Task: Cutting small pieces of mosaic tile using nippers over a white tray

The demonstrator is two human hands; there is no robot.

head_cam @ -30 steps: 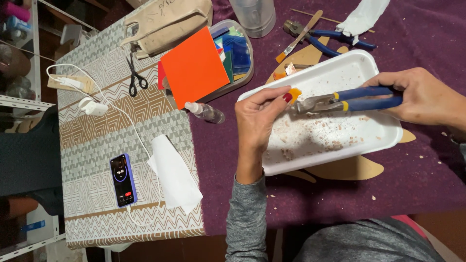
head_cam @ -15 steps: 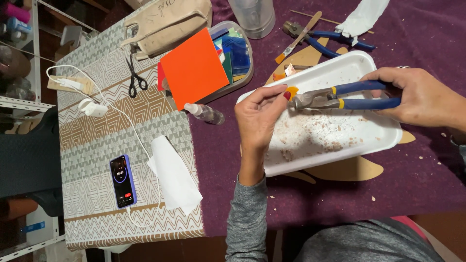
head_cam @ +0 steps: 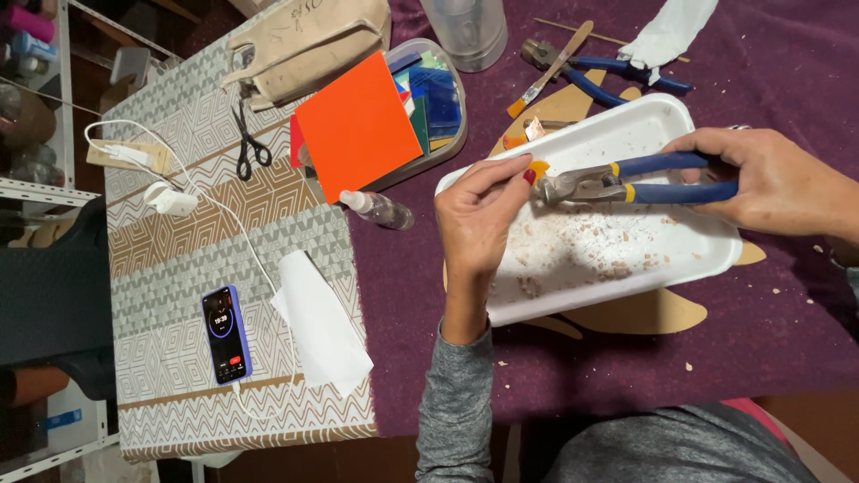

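Observation:
My left hand (head_cam: 479, 210) pinches a small orange-yellow tile piece (head_cam: 538, 167) over the white foam tray (head_cam: 689, 259). My right hand (head_cam: 778, 179) grips blue-handled nippers (head_cam: 626, 179), whose metal jaws sit at the edge of the tile piece. Small pale chips lie scattered over the tray's floor. The tray rests on a purple cloth (head_cam: 626, 376), with brown card shapes (head_cam: 640, 315) sticking out from under it.
A clear tub (head_cam: 452, 134) of coloured tiles with a large orange square (head_cam: 356, 125), a small spray bottle (head_cam: 380, 209), scissors (head_cam: 250, 148), a phone (head_cam: 225, 334) on a cable, white paper (head_cam: 318, 324), a second pair of pliers (head_cam: 599, 70) and a brush (head_cam: 550, 67) lie around.
Both hands have shifted slightly toward the tray's far left corner, the nippers' jaws staying at the tile piece. The rest is unchanged.

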